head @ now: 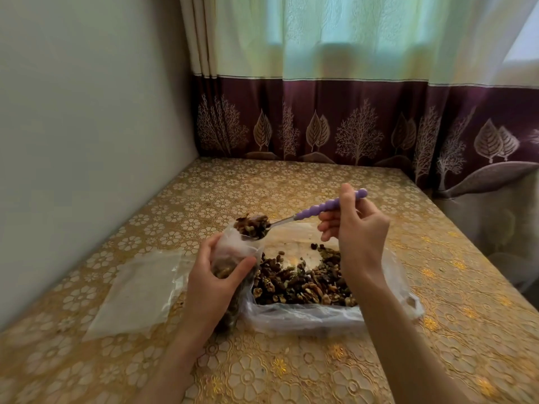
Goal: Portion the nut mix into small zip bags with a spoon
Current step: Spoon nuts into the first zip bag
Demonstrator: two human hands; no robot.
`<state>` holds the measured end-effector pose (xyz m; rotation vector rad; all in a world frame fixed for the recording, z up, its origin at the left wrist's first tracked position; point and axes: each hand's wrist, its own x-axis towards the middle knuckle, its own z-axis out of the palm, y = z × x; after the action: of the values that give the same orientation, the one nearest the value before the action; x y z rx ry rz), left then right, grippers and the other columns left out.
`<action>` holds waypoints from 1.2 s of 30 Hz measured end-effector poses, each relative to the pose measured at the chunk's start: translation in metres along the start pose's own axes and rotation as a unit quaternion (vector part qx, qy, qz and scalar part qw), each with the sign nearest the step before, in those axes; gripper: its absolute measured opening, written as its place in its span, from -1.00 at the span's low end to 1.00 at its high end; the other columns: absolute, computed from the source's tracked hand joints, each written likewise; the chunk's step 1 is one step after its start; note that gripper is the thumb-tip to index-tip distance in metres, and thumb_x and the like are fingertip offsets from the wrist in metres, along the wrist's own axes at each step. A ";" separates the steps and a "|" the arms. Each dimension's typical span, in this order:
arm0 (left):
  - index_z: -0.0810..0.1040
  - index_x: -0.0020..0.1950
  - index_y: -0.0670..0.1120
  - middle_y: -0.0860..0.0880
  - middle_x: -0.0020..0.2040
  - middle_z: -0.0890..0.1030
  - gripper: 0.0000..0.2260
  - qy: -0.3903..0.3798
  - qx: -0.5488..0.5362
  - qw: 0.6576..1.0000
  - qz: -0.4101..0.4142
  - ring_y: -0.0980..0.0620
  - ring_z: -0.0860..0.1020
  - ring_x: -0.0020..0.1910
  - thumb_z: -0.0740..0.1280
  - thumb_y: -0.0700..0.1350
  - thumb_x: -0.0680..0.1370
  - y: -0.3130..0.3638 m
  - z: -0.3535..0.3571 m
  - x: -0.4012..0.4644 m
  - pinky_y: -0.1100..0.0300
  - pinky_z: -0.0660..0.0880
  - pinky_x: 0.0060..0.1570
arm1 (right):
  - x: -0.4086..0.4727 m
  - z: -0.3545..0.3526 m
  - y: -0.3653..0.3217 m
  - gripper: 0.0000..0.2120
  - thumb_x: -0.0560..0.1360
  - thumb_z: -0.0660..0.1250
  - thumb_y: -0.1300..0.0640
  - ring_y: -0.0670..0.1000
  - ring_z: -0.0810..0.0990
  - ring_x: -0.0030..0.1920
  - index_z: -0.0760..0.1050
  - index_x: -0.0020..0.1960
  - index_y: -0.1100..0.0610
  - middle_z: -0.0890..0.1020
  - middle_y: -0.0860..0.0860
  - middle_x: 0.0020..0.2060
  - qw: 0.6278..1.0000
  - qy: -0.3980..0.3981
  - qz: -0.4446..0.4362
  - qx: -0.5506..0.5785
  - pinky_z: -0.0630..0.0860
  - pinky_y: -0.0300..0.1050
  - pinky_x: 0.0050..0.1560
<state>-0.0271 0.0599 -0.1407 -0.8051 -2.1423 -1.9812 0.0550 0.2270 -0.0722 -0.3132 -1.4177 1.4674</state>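
Note:
My left hand [215,284] grips a small clear zip bag [233,246] upright, its mouth open at the top and some nuts inside. My right hand [354,231] holds a spoon [320,207] by its purple beaded handle. The spoon's bowl, heaped with nut mix [253,225], hovers right at the bag's mouth. Below and between my hands lies a large clear plastic bag [306,317] spread open, with a pile of walnuts and raisins [303,282] in it.
Flat empty zip bags [137,295] lie on the table to the left of my left hand. The table has a gold floral cloth [291,371]. A wall runs along the left edge, and a curtain [350,121] hangs behind the far edge.

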 end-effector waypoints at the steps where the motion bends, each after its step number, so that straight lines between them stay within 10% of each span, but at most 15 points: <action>1: 0.39 0.22 0.05 0.14 0.01 0.54 -0.37 0.000 0.003 1.000 -0.002 0.40 0.53 -0.14 0.41 0.21 0.21 0.000 0.000 0.000 0.53 0.43 -0.26 | -0.004 0.003 0.000 -0.66 0.61 0.20 0.09 -0.03 0.53 -0.52 0.51 -0.27 0.23 0.63 0.03 -0.48 1.000 -0.012 -0.009 -0.001 0.45 -0.25 -0.55; 12: 0.45 0.11 0.15 0.28 -0.09 0.59 -0.50 -0.001 0.010 1.000 -0.002 0.39 0.54 -0.12 0.42 0.21 0.22 -0.001 -0.001 0.001 0.54 0.42 -0.22 | -0.025 0.003 -0.002 -0.73 0.61 0.15 0.23 -0.03 0.60 -0.48 0.49 -0.23 0.17 0.69 -0.06 -0.37 0.991 -0.084 -0.103 0.009 0.52 -0.26 -0.48; 22: 0.54 0.08 -0.14 0.45 -0.09 0.54 -0.55 0.012 0.011 0.999 0.035 0.41 0.53 -0.12 0.39 0.11 0.31 0.003 -0.001 0.000 0.56 0.41 -0.27 | -0.004 -0.041 0.024 -0.78 0.61 0.17 0.11 -0.06 0.58 -0.43 0.50 -0.14 0.15 0.64 -0.02 -0.44 0.997 0.079 0.024 -0.014 0.52 -0.27 -0.45; 36: 0.54 0.03 -0.19 0.46 -0.12 0.54 -0.63 0.003 0.011 0.998 0.057 0.46 0.52 -0.16 0.38 0.03 0.36 0.002 0.000 -0.002 0.60 0.39 -0.32 | -0.011 -0.067 0.040 -0.65 0.60 0.16 0.08 -0.02 0.55 -0.45 0.54 -0.24 0.23 0.69 0.05 -0.37 0.987 -0.053 0.069 -0.132 0.42 -0.30 -0.50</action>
<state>-0.0249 0.0592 -0.1396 -0.8939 -2.0620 -1.8985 0.0920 0.2665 -0.1294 -0.5135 -1.7107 1.4230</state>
